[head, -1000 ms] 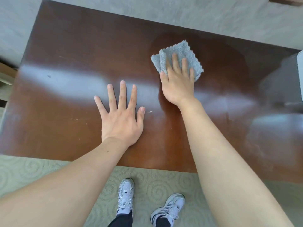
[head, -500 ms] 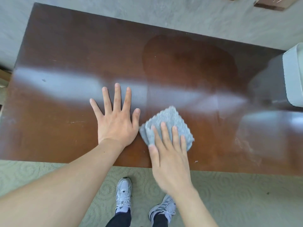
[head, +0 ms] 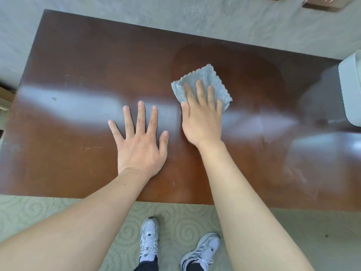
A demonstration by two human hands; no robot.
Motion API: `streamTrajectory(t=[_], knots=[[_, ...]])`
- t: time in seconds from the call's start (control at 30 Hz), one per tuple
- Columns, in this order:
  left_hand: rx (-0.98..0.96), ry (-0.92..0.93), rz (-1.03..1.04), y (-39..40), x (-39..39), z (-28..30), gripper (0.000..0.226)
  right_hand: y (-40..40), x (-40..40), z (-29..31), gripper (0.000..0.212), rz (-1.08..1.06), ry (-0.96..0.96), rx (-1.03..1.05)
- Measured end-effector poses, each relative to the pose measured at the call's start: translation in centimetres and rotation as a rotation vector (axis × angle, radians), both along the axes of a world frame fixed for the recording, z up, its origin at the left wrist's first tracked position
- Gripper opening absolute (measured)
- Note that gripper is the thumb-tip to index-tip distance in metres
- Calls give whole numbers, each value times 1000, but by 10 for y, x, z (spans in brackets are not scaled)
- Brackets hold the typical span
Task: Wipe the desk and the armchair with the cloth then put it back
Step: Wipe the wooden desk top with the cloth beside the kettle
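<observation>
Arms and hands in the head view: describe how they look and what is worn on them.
Both forearms are bare, with no sleeve in the frame. The left hand and the right hand are bare too: no gloves, rings, watch or wristband show. Fingernails are short and unpainted. A tiny dark speck marks the left forearm.

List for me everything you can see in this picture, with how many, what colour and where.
desk: one, dark brown and glossy, fills the middle of the view.
cloth: one, grey, on the desk right of centre, under the right hand's fingers.
white object: one, white, at the right edge on the desk; what it is I cannot tell.
carpet: pale green with swirls, below the desk's near edge.
shoes: two, white and grey, on the carpet.
left hand: one, flat on the desk, fingers spread.
right hand: one, pressing the cloth with straight fingers.
</observation>
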State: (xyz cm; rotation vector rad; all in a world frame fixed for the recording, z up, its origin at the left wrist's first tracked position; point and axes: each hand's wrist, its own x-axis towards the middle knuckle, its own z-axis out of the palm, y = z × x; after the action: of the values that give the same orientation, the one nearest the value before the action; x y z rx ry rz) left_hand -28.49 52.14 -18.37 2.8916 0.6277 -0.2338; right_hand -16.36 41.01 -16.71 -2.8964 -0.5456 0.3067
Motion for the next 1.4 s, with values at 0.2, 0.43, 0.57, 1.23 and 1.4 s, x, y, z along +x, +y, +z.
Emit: streamTrajectory(t=[0.2, 0.43, 0.57, 1.23, 1.4], knots=[[-14, 17, -14, 2, -5, 2, 67, -61, -155, 5, 53, -46, 77, -14], [-5, 32, -10, 2, -4, 2, 68, -36, -82, 2, 54, -148, 72, -33], [4, 41, -15, 1, -3, 2, 69, 4, 29, -6, 53, -193, 65, -5], [6, -4, -10, 0, -5, 0, 70, -58, -203, 6, 53, 15, 122, 91], [-8, -21, -9, 1, -7, 1, 72, -58, -172, 2, 53, 17, 71, 16]])
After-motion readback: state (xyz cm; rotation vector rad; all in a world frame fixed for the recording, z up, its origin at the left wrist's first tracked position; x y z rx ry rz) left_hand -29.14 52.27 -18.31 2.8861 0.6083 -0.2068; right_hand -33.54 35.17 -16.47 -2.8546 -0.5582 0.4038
